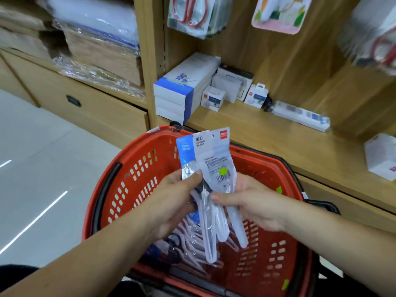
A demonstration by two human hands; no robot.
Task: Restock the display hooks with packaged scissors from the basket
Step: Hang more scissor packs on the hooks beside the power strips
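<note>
Left hand (171,202), right hand (250,202) pinch scissors packs (214,159) over basket (137,153); perhaps three, overlapped.

Floor (42,157): free, 9 o'clock.
Shelf (257,129): stacked boxes (182,91) bar 12 o'clock.
Back panel (289,56): bare gap, 1 o'clock, among hanging packs (188,18).
Basket (128,157): red walls ring 6 o'clock; mouth open upward.

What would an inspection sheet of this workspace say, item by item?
Surface: wooden shelf behind the basket; grey floor at left.
Job's things: held packs above the basket; more packs inside it.
Clutter: boxes on the shelf.
Grippers: left hand and right hand both grip the held packs.
Cables: nothing seen.
Surroundings: hung packs above; drawer at left.
</note>
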